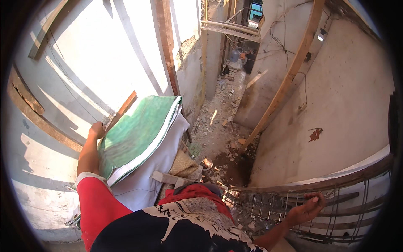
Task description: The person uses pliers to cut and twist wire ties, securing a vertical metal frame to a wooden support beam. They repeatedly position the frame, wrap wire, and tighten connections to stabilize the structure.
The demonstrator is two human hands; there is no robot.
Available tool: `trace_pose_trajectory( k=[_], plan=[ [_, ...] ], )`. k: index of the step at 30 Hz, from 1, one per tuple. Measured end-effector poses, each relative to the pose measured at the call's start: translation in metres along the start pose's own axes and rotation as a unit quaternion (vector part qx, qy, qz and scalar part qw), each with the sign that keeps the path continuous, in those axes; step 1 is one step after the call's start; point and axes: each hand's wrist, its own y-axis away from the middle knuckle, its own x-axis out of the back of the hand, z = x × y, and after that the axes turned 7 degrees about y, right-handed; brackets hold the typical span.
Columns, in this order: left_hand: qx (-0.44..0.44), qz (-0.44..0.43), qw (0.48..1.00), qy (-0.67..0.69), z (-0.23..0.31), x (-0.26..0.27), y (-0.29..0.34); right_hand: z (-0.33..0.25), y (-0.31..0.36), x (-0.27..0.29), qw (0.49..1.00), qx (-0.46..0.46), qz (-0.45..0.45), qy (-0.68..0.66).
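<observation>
1. Left hand (pixel 96 130): stretched forward, fingers curled near the wall (pixel 96 54); contents indiscernible.
2. Right hand (pixel 308 208): held out sideways, half-curled near metal bars (pixel 361 206); contents indiscernible.
3. Green sheet (pixel 140 126): just right of left hand.

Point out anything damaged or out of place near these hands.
Beyond the green sheet near the left hand, the wall has a ragged patch where its smooth surface has broken away, exposing rougher material. Rubble also lies strewn along the passage floor, making it look untidy.
</observation>
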Motion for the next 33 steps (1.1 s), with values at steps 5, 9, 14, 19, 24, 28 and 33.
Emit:
trace_pose_trajectory(
  k=[5,9,14,19,24,28,33],
  plan=[
    [-0.317,0.287,0.899,0.096,0.168,0.104,0.015,-0.026,-0.001,-0.038,0.986,0.015,-0.108,-0.129],
    [-0.473,0.150,0.844,0.201,0.330,0.172,0.076,-0.079,-0.006,-0.078,0.966,0.072,-0.129,-0.214],
    [-0.655,0.055,0.725,0.207,0.448,0.172,0.149,-0.117,-0.051,-0.100,0.959,0.081,-0.138,-0.236],
    [-0.800,0.065,0.558,0.211,0.502,0.152,0.181,-0.087,-0.094,-0.092,0.987,0.058,-0.056,-0.136],
    [-0.848,0.100,0.493,0.166,0.519,0.133,0.189,-0.091,-0.122,-0.069,0.967,0.235,-0.071,0.069],
    [-0.873,0.110,0.453,0.144,0.524,0.129,0.192,-0.083,-0.114,-0.077,0.915,0.125,-0.380,0.046],
    [-0.872,0.150,0.457,0.088,0.519,0.116,0.148,-0.062,-0.087,-0.046,0.881,-0.024,-0.473,-0.004]
  ],
)
